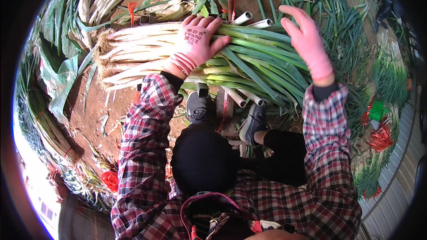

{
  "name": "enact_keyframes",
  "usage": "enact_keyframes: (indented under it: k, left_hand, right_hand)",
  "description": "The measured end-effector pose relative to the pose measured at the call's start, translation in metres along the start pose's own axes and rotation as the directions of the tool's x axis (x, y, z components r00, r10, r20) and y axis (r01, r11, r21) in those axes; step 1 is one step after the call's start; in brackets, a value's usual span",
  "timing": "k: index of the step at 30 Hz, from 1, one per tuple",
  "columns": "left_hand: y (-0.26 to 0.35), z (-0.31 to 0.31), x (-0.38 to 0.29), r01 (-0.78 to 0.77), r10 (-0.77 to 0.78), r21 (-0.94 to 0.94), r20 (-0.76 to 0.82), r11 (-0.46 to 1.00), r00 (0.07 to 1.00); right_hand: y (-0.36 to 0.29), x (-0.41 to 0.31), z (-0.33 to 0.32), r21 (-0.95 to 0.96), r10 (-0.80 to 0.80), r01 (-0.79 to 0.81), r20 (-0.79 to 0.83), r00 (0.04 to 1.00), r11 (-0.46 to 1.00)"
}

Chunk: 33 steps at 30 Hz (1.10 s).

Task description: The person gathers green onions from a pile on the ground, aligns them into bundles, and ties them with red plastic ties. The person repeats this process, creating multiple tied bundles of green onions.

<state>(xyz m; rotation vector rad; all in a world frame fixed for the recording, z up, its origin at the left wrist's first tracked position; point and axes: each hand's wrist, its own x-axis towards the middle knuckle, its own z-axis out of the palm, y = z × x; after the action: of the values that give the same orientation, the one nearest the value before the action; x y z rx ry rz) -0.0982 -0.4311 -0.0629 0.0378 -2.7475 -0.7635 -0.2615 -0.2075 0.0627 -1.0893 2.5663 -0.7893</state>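
Note:
A thick row of large green onions (140, 45) lies across a low metal rack before me. Their white shanks and hairy roots (105, 56) point left, and the green leaves (267, 58) fan out to the right. My left hand (200, 40), in a pink glove bearing writing, grips the pile from above where white turns green, its fingertips over the far edge. Over the leaf ends, my right hand (305, 36) is raised in a pink glove, fingers apart and holding nothing. Pale tube ends (250, 96) of the rack stick out beneath the leaves.
A tied onion bundle (50, 125) lies at left near a green plastic sheet (66, 76). Red twine (110, 180) sits lower left; more red strands (382, 138) lie at right. Loose leaves (347, 30) cover the upper right ground. My shoes (198, 108) are below the rack.

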Motion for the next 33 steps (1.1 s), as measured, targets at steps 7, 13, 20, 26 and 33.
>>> enact_keyframes:
  k: [7, 13, 20, 26, 33]
  left_hand:
    - [0.069, 0.027, 0.026, -0.085, 0.085, 0.009, -0.008, 0.996, 0.996]
    - [0.059, 0.038, 0.007, -0.161, 0.159, -0.021, -0.07, 0.987, 0.985]
    - [0.06, 0.044, 0.013, -0.086, 0.079, -0.129, -0.055, 0.988, 0.995]
    - [0.059, 0.053, 0.02, -0.019, 0.02, -0.059, 0.013, 0.998, 1.0]
    - [0.062, 0.059, 0.017, -0.058, 0.057, -0.015, -0.078, 0.998, 0.995]
  right_hand:
    - [0.095, 0.034, 0.029, -0.219, 0.271, -0.179, 0.527, 0.806, 0.959]
    - [0.09, -0.002, -0.007, -0.187, 0.22, -0.145, 0.488, 0.845, 0.972]
    - [0.164, -0.071, -0.006, -0.087, 0.383, -0.377, 0.347, 0.856, 0.922]
    - [0.248, -0.051, 0.035, -0.012, 0.289, -0.338, 0.548, 0.785, 0.941]
    - [0.075, -0.042, -0.045, -0.539, 0.236, -0.234, -0.066, 0.969, 0.809]
